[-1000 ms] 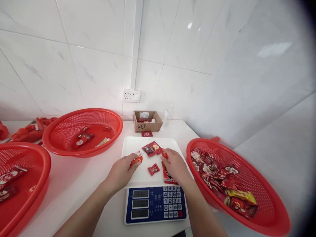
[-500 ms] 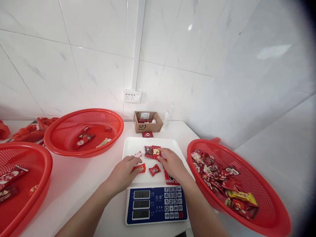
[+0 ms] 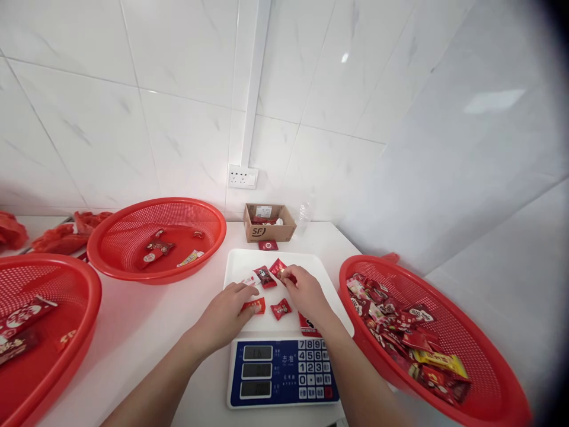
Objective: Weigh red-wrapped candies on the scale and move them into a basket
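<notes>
My left hand (image 3: 226, 315) is at the left side of the scale's white tray (image 3: 287, 325). Its thumb and curled fingers are around a small orange-red candy packet (image 3: 260, 306), which seems to rest on the tray. With bent fingers, my right hand (image 3: 306, 292) pinches a red candy packet (image 3: 278, 267) by its lower right end. Touching that packet is a dark red candy packet (image 3: 265, 277), with a white-and-pink wrapper (image 3: 251, 280) on its left. Between my hands lies a twisted red candy (image 3: 281, 309). A larger red packet (image 3: 308, 325) is partly hidden under my right wrist.
Red plastic baskets (image 3: 178, 201) stand at left with a few packets inside. A fuller basket (image 3: 493, 350) of wrapped candies is close on the right. Behind the tray are a cardboard box (image 3: 270, 233), a red packet (image 3: 268, 245) and a clear plastic bottle (image 3: 304, 218).
My right hand's fingers have closed on the red packet and tilted it up. The dark red packet beside it has turned and shifted left. My left hand has barely moved.
</notes>
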`<control>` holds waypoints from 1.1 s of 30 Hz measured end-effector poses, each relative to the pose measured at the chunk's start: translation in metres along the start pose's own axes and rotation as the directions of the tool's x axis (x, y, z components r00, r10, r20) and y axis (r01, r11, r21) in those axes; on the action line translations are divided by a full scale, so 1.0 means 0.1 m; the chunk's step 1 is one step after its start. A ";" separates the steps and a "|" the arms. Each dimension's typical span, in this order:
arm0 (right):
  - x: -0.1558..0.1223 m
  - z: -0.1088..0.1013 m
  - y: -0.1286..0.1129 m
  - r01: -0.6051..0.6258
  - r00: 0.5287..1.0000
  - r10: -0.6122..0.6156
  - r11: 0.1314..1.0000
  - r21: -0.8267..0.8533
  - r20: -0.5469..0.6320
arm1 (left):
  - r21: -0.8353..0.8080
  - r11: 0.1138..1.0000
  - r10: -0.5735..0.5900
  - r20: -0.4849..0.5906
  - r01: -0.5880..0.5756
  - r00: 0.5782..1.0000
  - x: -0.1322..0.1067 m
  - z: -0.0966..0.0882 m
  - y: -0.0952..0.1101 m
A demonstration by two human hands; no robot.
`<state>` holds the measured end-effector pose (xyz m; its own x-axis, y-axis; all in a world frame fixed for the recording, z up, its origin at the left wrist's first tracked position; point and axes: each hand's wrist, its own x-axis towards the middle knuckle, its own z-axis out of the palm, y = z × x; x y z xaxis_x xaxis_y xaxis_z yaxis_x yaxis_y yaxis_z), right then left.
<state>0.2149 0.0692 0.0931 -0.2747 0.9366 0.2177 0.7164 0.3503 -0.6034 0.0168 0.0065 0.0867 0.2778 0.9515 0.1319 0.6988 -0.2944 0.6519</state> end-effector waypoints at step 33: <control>-0.59 0.06 -0.39 0.059 0.963 -0.152 0.926 0.373 0.224 | -0.511 0.854 -0.011 0.177 0.101 0.984 -0.09 -0.14 0.27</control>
<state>0.1991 0.0005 0.0999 -0.5169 0.8462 0.1294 0.4075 0.3762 -0.8321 0.0237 -0.0087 0.1136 0.3826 0.9239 -0.0091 0.2878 -0.1099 0.9514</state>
